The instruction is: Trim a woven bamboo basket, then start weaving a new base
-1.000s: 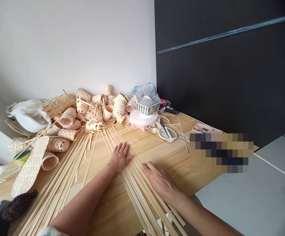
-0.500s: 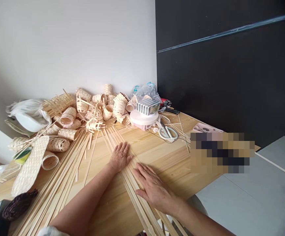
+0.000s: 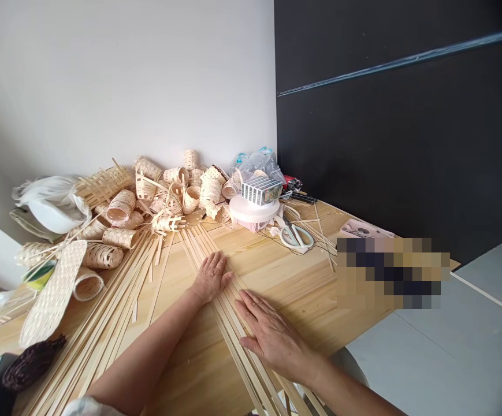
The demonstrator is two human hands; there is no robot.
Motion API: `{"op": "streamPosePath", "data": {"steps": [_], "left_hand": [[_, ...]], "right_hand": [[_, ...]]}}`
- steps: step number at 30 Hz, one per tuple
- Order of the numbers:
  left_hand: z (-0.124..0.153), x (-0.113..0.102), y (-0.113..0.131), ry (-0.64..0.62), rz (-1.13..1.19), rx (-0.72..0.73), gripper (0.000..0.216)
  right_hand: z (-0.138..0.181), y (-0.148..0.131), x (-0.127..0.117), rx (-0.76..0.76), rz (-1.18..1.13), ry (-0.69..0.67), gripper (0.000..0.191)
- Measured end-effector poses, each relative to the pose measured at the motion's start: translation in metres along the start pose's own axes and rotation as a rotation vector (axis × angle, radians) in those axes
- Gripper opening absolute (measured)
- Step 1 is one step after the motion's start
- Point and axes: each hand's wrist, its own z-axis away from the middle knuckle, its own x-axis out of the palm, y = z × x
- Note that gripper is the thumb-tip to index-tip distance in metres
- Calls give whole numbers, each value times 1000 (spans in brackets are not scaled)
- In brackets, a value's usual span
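My left hand (image 3: 209, 277) lies flat, palm down, across several long pale wooden strips (image 3: 229, 323) that run from the middle of the table toward its near edge. My right hand (image 3: 272, 335) rests nearer to me, fingers stretched out, along the right side of the same strips. Both hands hold nothing that I can see; what is under the palms is hidden. To the left of my left forearm a wider bundle of loose strips (image 3: 116, 318) fans out over the wooden table (image 3: 190, 370).
Woven cylinders and small baskets (image 3: 121, 206) are heaped along the wall. A flat woven piece (image 3: 54, 294) and a dark bundle (image 3: 34, 361) lie at left. Scissors (image 3: 294, 234) lie by a white round stand (image 3: 254, 209) carrying boxes (image 3: 261, 190). A pixelated patch covers the right corner.
Both hands stay nearly in place, flat on and beside the strips. The view has shifted very slightly.
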Motion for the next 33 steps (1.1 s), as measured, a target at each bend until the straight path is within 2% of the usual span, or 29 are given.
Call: {"op": "streamPosePath", "data": {"steps": [13,17,21,24,28,33], "left_hand": [[2,-10,6,-34,-19,-19,53],[4,-22,0,-6,5,-6,50],[22,-42,-18,-8,28,-28,46],[47,-50,-27,-11,39,-44,41],[72,-51,-25,49,81,-48,37],[77,-57,-15,46,135,-74,35]], "right_hand": [[-3,-4,-5,34,-30,-56,58],[-3,-3,-14,37,-34,-61,57],[7,13,-22,135,-44,84,53],[19,36,-16,263,-81,215,55],[30,57,1,342,-141,280,56],[32,62,13,378,-163,330,57]]}}
